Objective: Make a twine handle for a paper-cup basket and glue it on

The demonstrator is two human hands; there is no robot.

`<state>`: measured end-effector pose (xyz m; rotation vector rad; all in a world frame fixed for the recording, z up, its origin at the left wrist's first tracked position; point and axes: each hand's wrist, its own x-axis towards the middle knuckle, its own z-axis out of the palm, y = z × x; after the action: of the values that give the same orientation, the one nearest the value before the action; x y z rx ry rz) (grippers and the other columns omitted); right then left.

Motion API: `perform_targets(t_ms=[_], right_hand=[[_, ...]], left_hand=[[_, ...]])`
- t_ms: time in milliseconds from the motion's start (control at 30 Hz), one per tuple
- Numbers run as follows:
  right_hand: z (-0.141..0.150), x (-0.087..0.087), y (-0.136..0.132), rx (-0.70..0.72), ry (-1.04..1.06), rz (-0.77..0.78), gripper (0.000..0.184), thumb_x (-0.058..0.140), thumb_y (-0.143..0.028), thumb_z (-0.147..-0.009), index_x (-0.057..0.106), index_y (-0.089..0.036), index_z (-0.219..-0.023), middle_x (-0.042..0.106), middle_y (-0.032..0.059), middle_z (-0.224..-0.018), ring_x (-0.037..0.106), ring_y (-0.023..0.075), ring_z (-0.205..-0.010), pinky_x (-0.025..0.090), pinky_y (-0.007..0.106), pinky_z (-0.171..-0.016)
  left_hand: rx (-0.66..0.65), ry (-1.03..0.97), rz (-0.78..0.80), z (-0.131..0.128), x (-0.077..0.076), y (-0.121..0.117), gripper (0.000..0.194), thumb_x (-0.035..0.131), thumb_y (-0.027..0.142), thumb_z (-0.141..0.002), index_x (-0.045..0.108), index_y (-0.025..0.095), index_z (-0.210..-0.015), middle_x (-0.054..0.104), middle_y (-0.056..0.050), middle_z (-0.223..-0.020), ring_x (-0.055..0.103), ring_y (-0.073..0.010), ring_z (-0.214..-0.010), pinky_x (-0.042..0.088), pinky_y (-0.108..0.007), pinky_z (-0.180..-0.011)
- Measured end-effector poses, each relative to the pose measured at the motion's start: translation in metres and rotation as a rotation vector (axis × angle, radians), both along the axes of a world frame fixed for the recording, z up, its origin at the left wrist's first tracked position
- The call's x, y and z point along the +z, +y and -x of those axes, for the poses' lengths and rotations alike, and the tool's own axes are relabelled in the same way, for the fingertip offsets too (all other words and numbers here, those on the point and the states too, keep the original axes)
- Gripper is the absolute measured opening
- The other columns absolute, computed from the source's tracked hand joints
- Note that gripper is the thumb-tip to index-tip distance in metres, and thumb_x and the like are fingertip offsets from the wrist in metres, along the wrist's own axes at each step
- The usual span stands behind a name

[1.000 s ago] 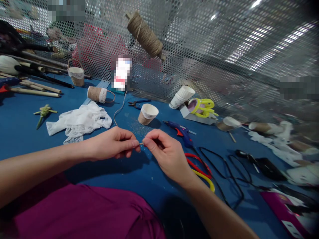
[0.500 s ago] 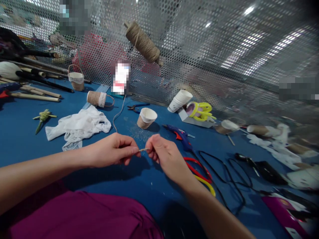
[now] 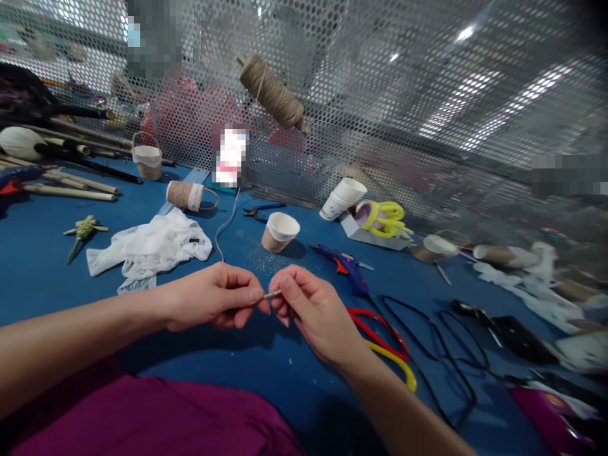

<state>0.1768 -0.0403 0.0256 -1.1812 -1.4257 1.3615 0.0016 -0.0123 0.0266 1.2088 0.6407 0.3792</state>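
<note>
Between my two hands runs a short piece of twine (image 3: 272,294), pinched at either end. My left hand (image 3: 221,296) is closed, thumb on top of the strand. My right hand (image 3: 308,310) grips the other end with thumb and curled fingers. Just beyond them stands a small paper cup (image 3: 280,232) wrapped in twine with a white lace rim. Left of it a twine-wrapped cup with a handle (image 3: 186,195) lies on its side. Crumpled white lace (image 3: 156,244) rests beyond my left forearm.
A blue glue gun (image 3: 344,266) lies right of the cup, near red and yellow scissor handles (image 3: 380,335). Pliers (image 3: 261,212) lie behind the cup. Stacked paper cups (image 3: 342,197) lean at a white box (image 3: 373,234). A twine spool (image 3: 272,92) hangs on the mesh screen.
My right hand has turned, with its thumb now pointing toward the twine, and sits slightly closer to my left. The view has shifted slightly, so the scene sits a little lower.
</note>
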Motion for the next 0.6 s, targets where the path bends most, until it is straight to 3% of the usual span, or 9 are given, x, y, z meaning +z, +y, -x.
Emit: perform_targets(t_ms=[133,233,300,433,600], right_hand=[[0.0016,-0.0019,0.0008,-0.030,0.021,0.015,0.035,0.053,-0.050,-0.080,0.052,-0.018,-0.068,0.052,-0.0032,-0.055,0.044,0.0069,-0.047,0.035,0.020,-0.044],[0.0005,0.0007,0.0021,-0.058,0.015,-0.064,0.040,0.045,-0.056,-0.082,0.057,-0.018,-0.079,0.056,0.0002,-0.066,0.050,0.0095,-0.055,0.040,0.023,-0.048],[0.0004,0.0038,0.0012,-0.037,-0.069,-0.129,0.035,0.054,-0.052,-0.078,0.056,-0.019,-0.088,0.059,0.0010,-0.071,0.053,0.0110,-0.060,0.042,0.025,-0.054],[0.0034,0.0046,-0.0038,-0.050,-0.266,-0.244,0.020,0.062,-0.037,-0.076,0.051,-0.020,-0.072,0.057,-0.0015,-0.062,0.050,0.0116,-0.058,0.040,0.026,-0.056],[0.0039,0.0015,-0.0043,-0.098,-0.367,-0.325,0.027,0.058,-0.035,-0.079,0.046,-0.020,-0.060,0.044,-0.0043,-0.056,0.039,0.0097,-0.053,0.035,0.023,-0.050]], left_hand=[[0.001,-0.074,0.119,-0.0003,-0.0032,-0.0015,0.023,0.049,0.035,-0.084,0.055,0.014,-0.077,0.046,0.008,-0.047,0.028,-0.0025,-0.035,0.019,-0.017,-0.037],[0.016,-0.096,0.166,0.0000,-0.0028,-0.0012,0.023,0.051,0.035,-0.084,0.056,0.013,-0.078,0.046,0.007,-0.047,0.027,-0.0024,-0.035,0.020,-0.018,-0.037],[0.015,-0.104,0.188,0.0002,-0.0022,-0.0008,0.023,0.052,0.035,-0.083,0.055,0.013,-0.077,0.045,0.007,-0.047,0.026,-0.0023,-0.035,0.021,-0.018,-0.037],[0.029,-0.058,0.143,-0.0004,-0.0022,-0.0007,0.023,0.052,0.037,-0.082,0.052,0.015,-0.077,0.045,0.008,-0.046,0.027,-0.0024,-0.035,0.020,-0.017,-0.037],[0.085,0.043,0.001,-0.0018,-0.0014,-0.0010,0.020,0.056,0.034,-0.080,0.048,0.017,-0.078,0.048,0.009,-0.049,0.032,-0.0028,-0.038,0.021,-0.016,-0.039]])
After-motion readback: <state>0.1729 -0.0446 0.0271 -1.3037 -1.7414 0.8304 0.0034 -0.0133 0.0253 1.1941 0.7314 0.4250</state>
